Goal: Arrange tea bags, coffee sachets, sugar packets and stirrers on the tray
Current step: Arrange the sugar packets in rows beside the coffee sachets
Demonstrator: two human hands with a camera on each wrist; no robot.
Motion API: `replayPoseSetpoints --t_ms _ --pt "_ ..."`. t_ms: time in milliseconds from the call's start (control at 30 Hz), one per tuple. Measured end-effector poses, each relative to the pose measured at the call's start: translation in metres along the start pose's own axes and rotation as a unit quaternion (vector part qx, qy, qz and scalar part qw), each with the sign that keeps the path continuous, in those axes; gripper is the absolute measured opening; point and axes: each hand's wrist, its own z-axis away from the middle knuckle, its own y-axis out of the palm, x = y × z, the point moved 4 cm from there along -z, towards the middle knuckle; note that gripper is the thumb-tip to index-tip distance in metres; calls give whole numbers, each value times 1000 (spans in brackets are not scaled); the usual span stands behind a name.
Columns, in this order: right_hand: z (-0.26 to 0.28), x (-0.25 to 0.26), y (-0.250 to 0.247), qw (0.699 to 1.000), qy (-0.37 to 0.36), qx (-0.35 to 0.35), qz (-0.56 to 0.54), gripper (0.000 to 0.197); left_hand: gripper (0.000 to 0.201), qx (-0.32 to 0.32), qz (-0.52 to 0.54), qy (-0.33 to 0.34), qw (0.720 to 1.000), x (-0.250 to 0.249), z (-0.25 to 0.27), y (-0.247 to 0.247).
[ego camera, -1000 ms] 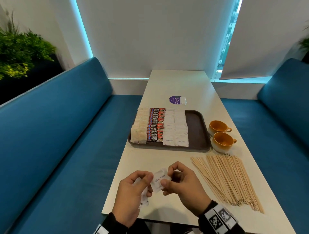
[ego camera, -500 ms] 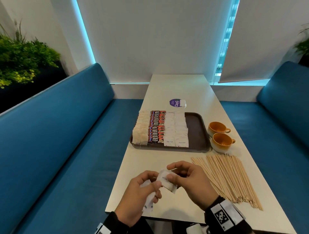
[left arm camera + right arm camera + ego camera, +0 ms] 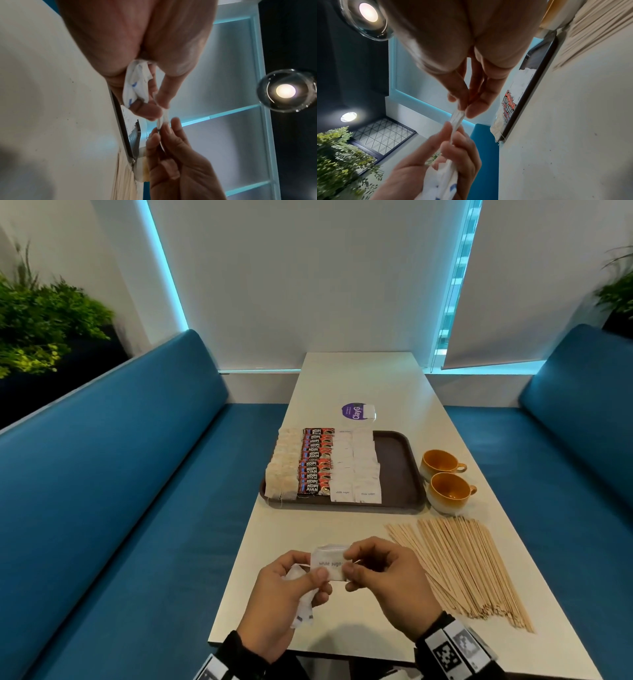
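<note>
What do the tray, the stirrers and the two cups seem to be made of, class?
Tray: probably plastic; dark brown, matt, with moulded rounded corners and a raised rim.
Stirrers: wood, it seems; pale, unvarnished flat thin sticks.
Cups: likely glazed ceramic; glossy mustard inside, cream below, thick walls and a loop handle.

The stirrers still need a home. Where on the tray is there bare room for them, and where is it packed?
The tray is bare in a brown strip along its right side, between the sugar packets and the rim nearest the cups. Its left part is packed: tea bags, coffee sachets, then sugar.
</note>
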Motion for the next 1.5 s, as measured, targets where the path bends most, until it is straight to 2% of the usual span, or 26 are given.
replayPoseSetpoints --t_ms 100,200,367,533,667,767,833,900,1000,1133,1200,1300,1367,1500 --pt "-2 0 1 999 3 11 42 24 14 -33 -42 24 998 -1 -5 0" --pt "-6 -2 3 999 0 11 53 30 14 -73 -79 56 993 1 -12 -4" --pt "-18 -7 7 998 5 8 62 33 9 -128 -6 47 991 3 -22 -13" --pt "-40 -14 1 994 25 20 104 32 29 -127 55 -3 990 2 -40 -25" --pt "-84 -11 -21 989 23 -30 145 28 18 -133 175 -41 975 9 -56 -39" --pt "-135 -16 -39 987 38 -75 135 23 43 -129 232 -103 959 18 -60 -47" --pt "-167 -25 -46 986 50 -86 136 23 54 -128 229 -119 957 22 -61 -50" --pt "-192 -34 -47 985 60 -81 138 23 54 -122 208 -131 962 26 -61 -52" --pt "-213 -43 -40 976 70 -60 198 21 50 -119 197 -143 963 32 -60 -58" --pt "-228 -51 -35 936 75 -38 342 17 44 -102 175 -152 967 31 -61 -63" --pt "-232 -53 -32 915 77 -23 394 15 38 -88 152 -149 973 30 -62 -65" --pt "-235 -53 -30 887 73 -18 455 13 39 -70 127 -142 979 27 -61 -63" --pt "-232 -49 -29 887 67 -24 456 13 38 -68 114 -139 981 25 -61 -62" --pt "-206 -27 -18 917 12 -27 398 4 34 -87 115 -118 982 20 -60 -59"
